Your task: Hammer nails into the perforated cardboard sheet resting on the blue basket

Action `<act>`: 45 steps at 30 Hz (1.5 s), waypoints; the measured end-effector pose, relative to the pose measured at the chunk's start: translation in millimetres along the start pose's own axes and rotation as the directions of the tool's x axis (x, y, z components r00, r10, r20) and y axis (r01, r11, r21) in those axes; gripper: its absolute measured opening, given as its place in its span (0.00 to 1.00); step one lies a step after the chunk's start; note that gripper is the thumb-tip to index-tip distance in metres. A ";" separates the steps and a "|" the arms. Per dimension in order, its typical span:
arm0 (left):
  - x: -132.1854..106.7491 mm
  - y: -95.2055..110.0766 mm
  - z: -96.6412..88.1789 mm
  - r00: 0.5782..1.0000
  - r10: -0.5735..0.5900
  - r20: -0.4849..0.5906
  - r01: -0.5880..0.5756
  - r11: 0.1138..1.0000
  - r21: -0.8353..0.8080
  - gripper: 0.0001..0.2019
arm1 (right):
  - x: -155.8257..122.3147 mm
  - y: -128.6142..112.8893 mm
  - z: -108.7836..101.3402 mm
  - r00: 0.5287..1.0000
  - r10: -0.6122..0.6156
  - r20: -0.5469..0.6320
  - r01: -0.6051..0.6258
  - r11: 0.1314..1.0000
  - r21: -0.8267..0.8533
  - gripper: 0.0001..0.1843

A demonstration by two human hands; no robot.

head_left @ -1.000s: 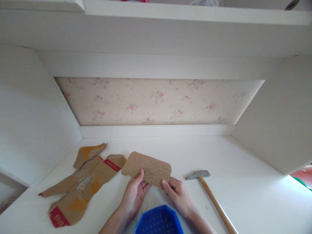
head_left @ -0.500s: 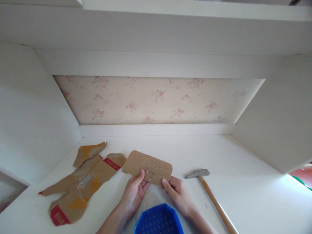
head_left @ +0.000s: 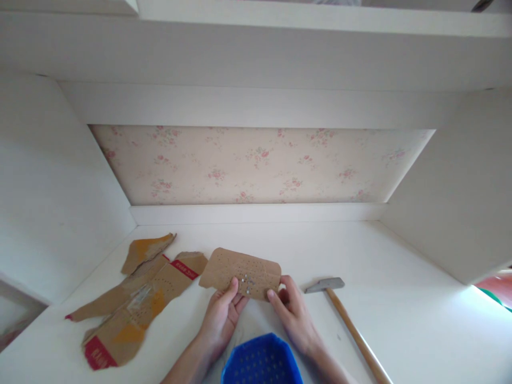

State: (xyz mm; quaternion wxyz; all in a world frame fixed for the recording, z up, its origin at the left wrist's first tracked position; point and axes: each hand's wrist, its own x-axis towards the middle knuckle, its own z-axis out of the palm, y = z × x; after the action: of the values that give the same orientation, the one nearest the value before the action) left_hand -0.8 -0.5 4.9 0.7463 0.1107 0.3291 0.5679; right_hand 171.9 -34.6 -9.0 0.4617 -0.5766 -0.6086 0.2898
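— Nearest to us sits one blue perforated plastic basket [head_left: 262, 362], between our wrists. What are our hands doing?
— Our left hand [head_left: 221, 320] and our right hand [head_left: 295, 317] each pinch the near edge of one brown rectangular cardboard piece [head_left: 226, 265], thumb on top, fingers tucked behind. It is held just over the white desk [head_left: 400, 304], its face tipped toward us.
— And the shiny dots?
— Small metal nail heads [head_left: 245, 279], clustered by our left thumb. We count about five, though they are too small to be sure.
— What could go wrong?
— We judge the points poke out behind, where our fingers curl, so a harder squeeze could prick us. Flexing the thin card could also shake nails loose.
— Further out?
— One hammer with wooden handle and grey metal head [head_left: 348, 324] lies right of our right hand, apart from it. To the left are torn brown cardboard scraps [head_left: 136, 301], at least two, overlapping. Behind is one floral wallpaper panel [head_left: 260, 165].
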 end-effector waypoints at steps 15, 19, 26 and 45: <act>-7.4 -3.7 0.8 0.974 -0.038 0.223 0.012 0.993 0.114 0.08 | 3.7 -4.5 32.2 0.967 -0.254 -0.034 0.253 0.967 -0.020 0.09; -9.0 -6.2 2.5 0.967 -0.052 0.250 0.020 0.991 0.129 0.12 | 6.1 1.1 32.4 0.962 -0.254 -0.105 0.254 0.967 -0.009 0.12; -8.0 -9.0 -4.4 0.983 -0.049 0.175 -0.012 0.943 0.333 0.20 | 4.0 -0.2 30.4 0.957 -0.276 -0.089 0.277 0.961 0.002 0.10; -3.9 -9.1 -14.3 0.993 0.099 0.062 -0.116 0.779 0.617 0.24 | 4.5 -3.2 27.5 0.960 -0.277 -0.048 0.276 0.961 -0.027 0.05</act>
State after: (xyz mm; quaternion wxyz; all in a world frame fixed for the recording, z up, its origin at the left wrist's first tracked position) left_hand -3.1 -10.0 -9.5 0.6393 0.3751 0.4806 0.4687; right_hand 146.2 -25.8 -16.3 0.5074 -0.4979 -0.6738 0.2015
